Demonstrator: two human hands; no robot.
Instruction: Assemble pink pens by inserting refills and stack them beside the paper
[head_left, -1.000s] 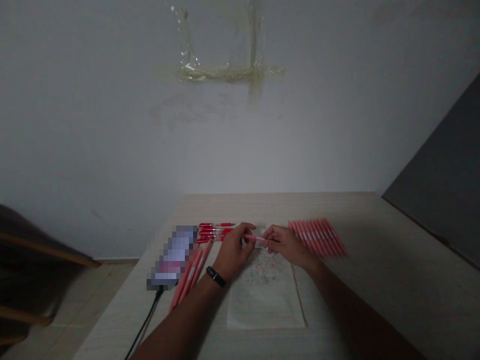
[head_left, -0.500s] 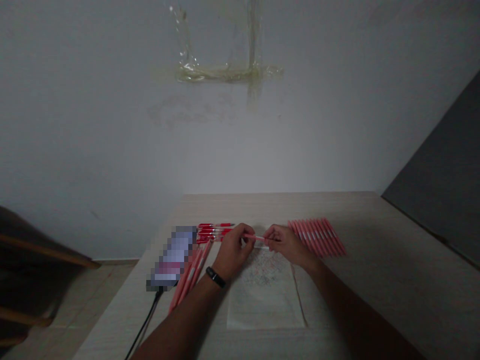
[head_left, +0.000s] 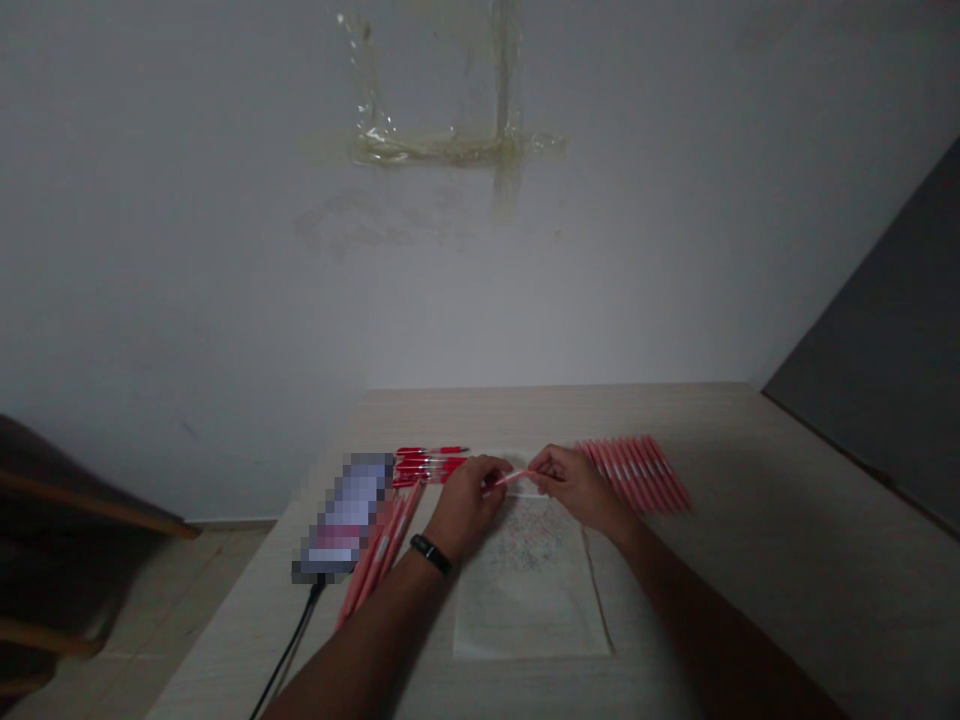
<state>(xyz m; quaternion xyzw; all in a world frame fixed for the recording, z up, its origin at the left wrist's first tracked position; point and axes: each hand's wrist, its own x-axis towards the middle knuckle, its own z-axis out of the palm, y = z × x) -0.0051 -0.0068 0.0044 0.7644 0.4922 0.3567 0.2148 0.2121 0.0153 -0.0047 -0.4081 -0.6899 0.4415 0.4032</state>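
My left hand [head_left: 466,503] and my right hand [head_left: 571,488] meet above the table, and a slim pink pen [head_left: 508,480] runs between their fingertips. Both hands pinch it, and its middle shows in the gap. Beyond my left hand lie several red pens [head_left: 429,464] side by side. More pink pens [head_left: 380,552] lie near my left wrist, partly under it. Several pink pens [head_left: 637,475] stand fanned in a neat row beyond my right hand. A sheet of paper with faint coloured marks [head_left: 529,600] lies beneath my hands.
A pixelated phone [head_left: 345,515] lies on the pale wood-grain table [head_left: 757,480], with a black cable [head_left: 292,638] running off the near edge. A wall stands behind the table. A dark chair [head_left: 45,490] is at lower left, and a dark panel [head_left: 877,290] at right.
The pink pen has turned. Its right end sloped down before and now points up. My hands have shifted slightly with it.
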